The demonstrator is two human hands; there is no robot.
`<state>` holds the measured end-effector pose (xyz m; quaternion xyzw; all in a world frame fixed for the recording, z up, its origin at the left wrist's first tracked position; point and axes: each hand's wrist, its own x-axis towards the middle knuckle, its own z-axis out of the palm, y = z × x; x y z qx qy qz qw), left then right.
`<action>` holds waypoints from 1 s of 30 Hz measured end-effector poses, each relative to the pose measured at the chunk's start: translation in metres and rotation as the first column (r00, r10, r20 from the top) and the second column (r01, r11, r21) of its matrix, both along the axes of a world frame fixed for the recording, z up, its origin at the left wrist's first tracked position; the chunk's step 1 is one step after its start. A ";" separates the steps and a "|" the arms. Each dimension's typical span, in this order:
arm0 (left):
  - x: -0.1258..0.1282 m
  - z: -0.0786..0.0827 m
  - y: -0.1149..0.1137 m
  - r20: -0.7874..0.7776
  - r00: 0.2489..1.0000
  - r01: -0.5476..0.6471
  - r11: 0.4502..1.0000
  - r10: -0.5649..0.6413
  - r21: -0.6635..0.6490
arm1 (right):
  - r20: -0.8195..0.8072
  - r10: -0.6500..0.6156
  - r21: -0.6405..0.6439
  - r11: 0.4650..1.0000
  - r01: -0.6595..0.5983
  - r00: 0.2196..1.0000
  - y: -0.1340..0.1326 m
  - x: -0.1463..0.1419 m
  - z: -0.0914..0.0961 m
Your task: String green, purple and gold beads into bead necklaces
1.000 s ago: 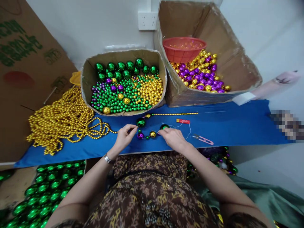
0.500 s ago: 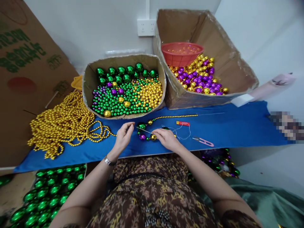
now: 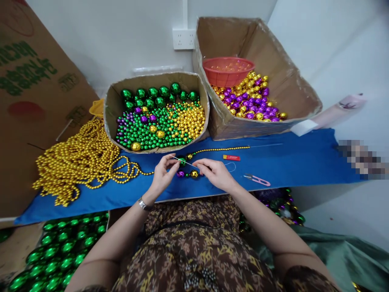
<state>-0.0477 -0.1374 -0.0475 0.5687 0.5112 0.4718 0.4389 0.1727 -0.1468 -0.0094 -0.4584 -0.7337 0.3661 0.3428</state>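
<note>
We're pinching a white thread with our left hand and right hand, both nearly closed, apparently holding it straight for control; between and beyond them, beads are lying on blue cloth, and scissors are sitting rightward, seemingly for easy reach.

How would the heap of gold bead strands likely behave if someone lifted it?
The gold bead strands would probably hang floppy, since they already curl in loose loops. Their overlapping coils suggest some tangling, and their smooth, shiny surfaces may feel slippery.
</note>
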 end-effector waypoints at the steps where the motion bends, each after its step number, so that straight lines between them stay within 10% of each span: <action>1: 0.000 0.001 0.001 -0.001 1.000 -0.004 1.000 0.004 0.009 | -0.035 0.001 -0.016 1.000 -0.001 0.999 0.001 0.002 0.003; 16: -0.021 -0.009 0.012 -0.148 0.989 0.021 0.999 -0.027 -0.042 | -0.374 -0.114 -0.085 0.992 0.089 0.920 0.008 0.040 0.060; 20: -0.016 0.023 0.006 0.051 0.998 0.043 0.995 -0.039 -0.090 | -0.010 -0.048 0.054 0.997 0.048 0.999 0.008 0.055 0.049; 25: -0.007 0.087 0.014 0.380 0.920 0.133 0.988 -0.092 -0.083 | 0.460 -0.125 0.225 0.974 0.021 0.879 0.008 0.078 0.019; 30: 0.004 0.137 0.036 0.427 0.901 0.098 0.995 -0.079 -0.024 | 0.177 -0.177 0.133 0.979 0.155 0.968 0.002 0.072 0.011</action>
